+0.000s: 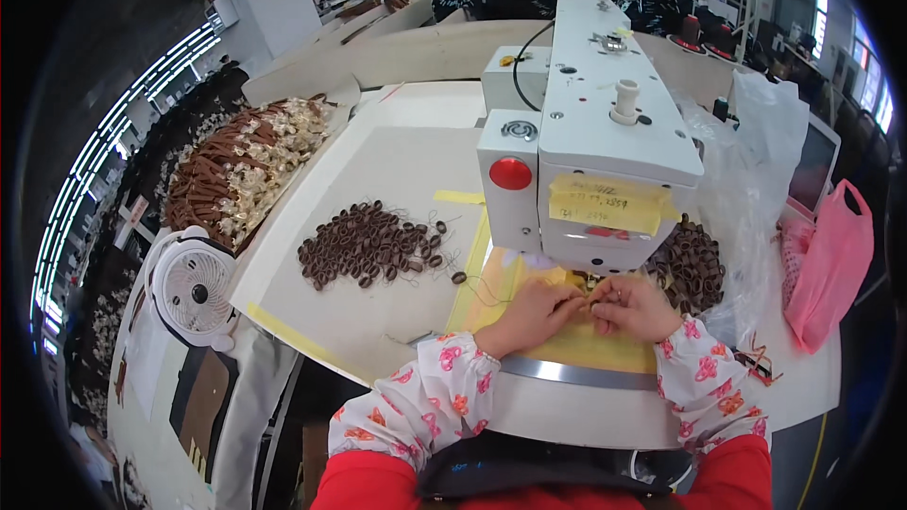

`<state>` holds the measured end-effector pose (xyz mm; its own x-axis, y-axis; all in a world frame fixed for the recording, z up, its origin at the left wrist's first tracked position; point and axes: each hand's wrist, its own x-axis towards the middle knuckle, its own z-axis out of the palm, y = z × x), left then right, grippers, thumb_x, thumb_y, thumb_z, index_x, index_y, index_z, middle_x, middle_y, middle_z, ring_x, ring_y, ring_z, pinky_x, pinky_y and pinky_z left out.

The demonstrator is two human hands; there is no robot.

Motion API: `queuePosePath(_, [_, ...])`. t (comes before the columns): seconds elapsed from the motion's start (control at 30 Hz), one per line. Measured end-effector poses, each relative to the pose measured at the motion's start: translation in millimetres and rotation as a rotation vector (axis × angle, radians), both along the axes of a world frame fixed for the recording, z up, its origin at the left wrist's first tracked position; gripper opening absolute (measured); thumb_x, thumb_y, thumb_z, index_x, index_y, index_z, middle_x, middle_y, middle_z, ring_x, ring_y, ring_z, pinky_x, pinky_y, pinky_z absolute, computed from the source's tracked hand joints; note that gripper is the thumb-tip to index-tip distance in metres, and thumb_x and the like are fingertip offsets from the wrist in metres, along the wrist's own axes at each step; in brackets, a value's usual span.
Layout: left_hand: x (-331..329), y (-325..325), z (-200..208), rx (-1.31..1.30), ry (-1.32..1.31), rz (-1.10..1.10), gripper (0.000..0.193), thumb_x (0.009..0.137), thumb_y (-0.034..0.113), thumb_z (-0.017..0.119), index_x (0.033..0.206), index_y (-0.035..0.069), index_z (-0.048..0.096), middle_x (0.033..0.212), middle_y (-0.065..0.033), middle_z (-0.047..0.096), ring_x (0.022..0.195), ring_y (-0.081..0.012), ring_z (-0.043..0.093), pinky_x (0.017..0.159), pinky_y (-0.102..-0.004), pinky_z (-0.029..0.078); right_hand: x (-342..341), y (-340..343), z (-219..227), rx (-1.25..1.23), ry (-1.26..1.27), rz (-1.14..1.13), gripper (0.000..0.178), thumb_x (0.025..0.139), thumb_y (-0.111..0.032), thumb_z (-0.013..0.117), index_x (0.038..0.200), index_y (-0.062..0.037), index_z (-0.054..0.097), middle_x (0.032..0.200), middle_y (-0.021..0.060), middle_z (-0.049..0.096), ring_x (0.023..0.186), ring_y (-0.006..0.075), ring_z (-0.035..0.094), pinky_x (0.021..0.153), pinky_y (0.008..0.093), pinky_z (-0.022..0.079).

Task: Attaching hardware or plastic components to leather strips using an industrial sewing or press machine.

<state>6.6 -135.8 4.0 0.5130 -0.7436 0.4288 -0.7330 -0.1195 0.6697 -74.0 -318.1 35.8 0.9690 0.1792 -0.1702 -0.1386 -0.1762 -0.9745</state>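
A white sewing machine stands in front of me. Below its head, my left hand and my right hand meet over the yellow-covered work surface, close to the needle area. Both hands are closed, thumbs and fingertips pinched together. Whatever lies between the fingertips is too small to make out. Left of the machine is a heap of small brown loops with loose threads. One single loop lies apart, nearer my left hand. A second pile of brown loops sits beyond my right hand.
A white fan stands at the left, below a large stack of brown strips with pale, shiny pieces. To the right are a clear plastic bag, a pink bag and small scissors-like tools. People work far behind.
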Motion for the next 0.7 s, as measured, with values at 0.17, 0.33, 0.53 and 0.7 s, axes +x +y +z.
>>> queuePosePath(0.17, [2.3, 1.9, -9.6, -0.072, 0.296, 0.013, 0.021, 0.078, 0.016, 0.059, 0.097, 0.008, 0.061, 0.059, -0.0105, 0.056, 0.045, -0.0169, 0.050, 0.045, -0.0268, 0.037, 1.7, 2.4, -27.9, 0.028, 0.024, -0.124, 0.013, 0.083, -0.005, 0.054, 0.090, -0.0007, 0.045, 0.071, 0.0072, 0.057, 0.059, 0.0130, 0.057, 0.052, 0.0228, 0.046])
queuePosePath(0.33, [2.8, 2.8, -8.1, -0.055, 0.186, -0.030, 0.025, 0.069, 0.018, 0.061, 0.093, 0.015, 0.064, 0.064, -0.0108, 0.059, 0.057, -0.0242, 0.059, 0.054, -0.0325, 0.045, 5.0, 3.4, -32.1, 0.022, -0.029, -0.140, 0.011, 0.081, 0.000, 0.051, 0.084, 0.0000, 0.041, 0.069, 0.0123, 0.058, 0.051, 0.0163, 0.057, 0.044, 0.0242, 0.046])
queuePosePath(0.53, [-3.6, 9.6, -15.8, -0.142, -0.001, 0.063, 0.021, 0.064, 0.017, 0.059, 0.083, 0.014, 0.066, 0.067, -0.0090, 0.061, 0.062, -0.0257, 0.059, 0.058, -0.0349, 0.045, 2.5, 11.6, -37.9, -0.011, -0.081, -0.116, 0.016, 0.085, -0.013, 0.052, 0.086, -0.0065, 0.037, 0.065, 0.0071, 0.055, 0.045, 0.0100, 0.050, 0.042, 0.0191, 0.039])
queuePosePath(0.7, [-1.5, -2.0, -29.8, -0.146, 0.011, 0.066, 0.022, 0.065, 0.020, 0.059, 0.084, 0.014, 0.067, 0.072, -0.0058, 0.064, 0.067, -0.0242, 0.060, 0.062, -0.0347, 0.046, 2.2, 6.3, -39.3, -0.104, -0.109, -0.119, 0.016, 0.087, -0.016, 0.050, 0.085, -0.0079, 0.037, 0.063, 0.0042, 0.052, 0.043, 0.0067, 0.046, 0.041, 0.0165, 0.035])
